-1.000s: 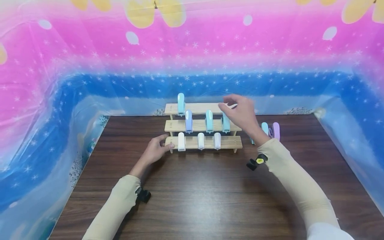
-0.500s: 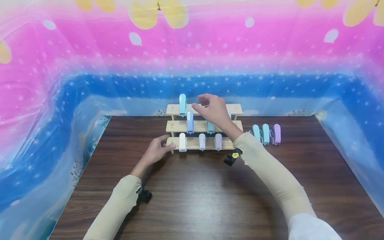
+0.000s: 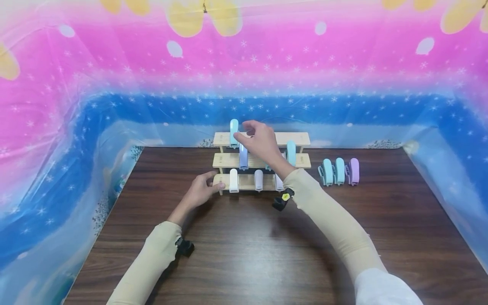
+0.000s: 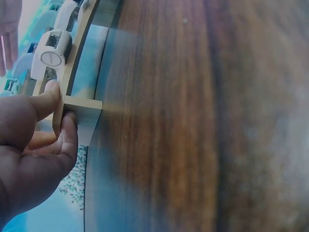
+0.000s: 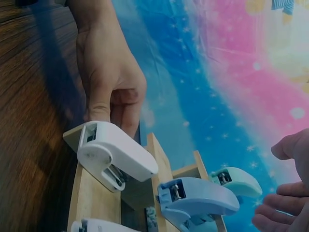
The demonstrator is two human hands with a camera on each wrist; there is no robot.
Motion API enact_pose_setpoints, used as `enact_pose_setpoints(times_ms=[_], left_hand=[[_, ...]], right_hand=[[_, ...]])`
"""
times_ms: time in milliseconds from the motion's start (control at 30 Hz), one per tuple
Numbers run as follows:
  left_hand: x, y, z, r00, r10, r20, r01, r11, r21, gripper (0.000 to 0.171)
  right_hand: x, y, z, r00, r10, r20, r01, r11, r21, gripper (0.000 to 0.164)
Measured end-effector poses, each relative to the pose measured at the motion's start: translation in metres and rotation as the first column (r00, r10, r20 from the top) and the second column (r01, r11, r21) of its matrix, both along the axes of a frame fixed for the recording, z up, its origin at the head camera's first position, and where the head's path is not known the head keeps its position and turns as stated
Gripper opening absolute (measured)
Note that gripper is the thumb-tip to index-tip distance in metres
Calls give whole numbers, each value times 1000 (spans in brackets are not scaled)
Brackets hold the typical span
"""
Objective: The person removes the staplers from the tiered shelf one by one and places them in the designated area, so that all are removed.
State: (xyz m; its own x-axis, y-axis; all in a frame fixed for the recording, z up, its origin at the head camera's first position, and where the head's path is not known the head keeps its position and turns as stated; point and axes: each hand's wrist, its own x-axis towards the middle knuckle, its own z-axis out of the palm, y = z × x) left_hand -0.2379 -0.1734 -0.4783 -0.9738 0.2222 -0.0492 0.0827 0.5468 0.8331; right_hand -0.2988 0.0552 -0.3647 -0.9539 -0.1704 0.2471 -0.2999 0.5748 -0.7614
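A three-tier wooden display rack [image 3: 225, 160] holds several small staplers. My left hand [image 3: 200, 190] grips the left end of its lowest tier, thumb on top and fingers beneath, as the left wrist view shows. Beside the mint-green stapler [image 3: 234, 132] on the top tier is my right hand [image 3: 261, 142], thumb and fingers spread apart. In the right wrist view, a gap separates that hand from the mint-green stapler [image 5: 241, 181]. The middle tier carries a periwinkle stapler [image 3: 243, 159] and a teal stapler [image 3: 291, 153]; another is mostly hidden. A white stapler [image 3: 234, 181] stands on the lowest tier.
Right of the rack, two teal staplers [image 3: 327, 171] and a purple stapler [image 3: 353, 171] stand in a row on the brown wooden table [image 3: 244, 258]. Two pale lavender staplers [image 3: 259, 180] share the lowest tier. A patterned cloth [image 3: 343, 101] hangs behind.
My right hand has travelled left, from above the rack's right side to beside the top-tier mint-green stapler. My left hand keeps its grip on the rack.
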Motion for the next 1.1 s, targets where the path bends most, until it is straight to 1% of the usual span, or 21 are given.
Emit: enact_pose_setpoints(times_ms=[167,300,400,567,800,1100], left_hand=[[0,0,-1,1000,12,0,-12,1000,-14,69],[0,0,-1,1000,12,-2,-12,1000,-9,68],[0,0,0,1000,4,-12,-4,1000,0,66],[1,0,-1,1000,5,-13,-5,1000,4,66],[1,0,-1,1000,16,-4,-16,1000,-22,67],[1,0,-2,1000,17,0,-17,1000,-13,66]], right_hand=[[-1,-7,-3,999,-21,28,22,999,-32,61],[-4,-13,-7,999,-49,24,50,998,-42,60],[-5,-17,-9,998,-64,24,64,997,-33,59],[-5,-23,-13,997,-66,34,66,998,-10,58],[-6,-26,-16,998,-63,20,63,998,14,53],[-8,-27,-19,997,-73,20,72,997,28,55]])
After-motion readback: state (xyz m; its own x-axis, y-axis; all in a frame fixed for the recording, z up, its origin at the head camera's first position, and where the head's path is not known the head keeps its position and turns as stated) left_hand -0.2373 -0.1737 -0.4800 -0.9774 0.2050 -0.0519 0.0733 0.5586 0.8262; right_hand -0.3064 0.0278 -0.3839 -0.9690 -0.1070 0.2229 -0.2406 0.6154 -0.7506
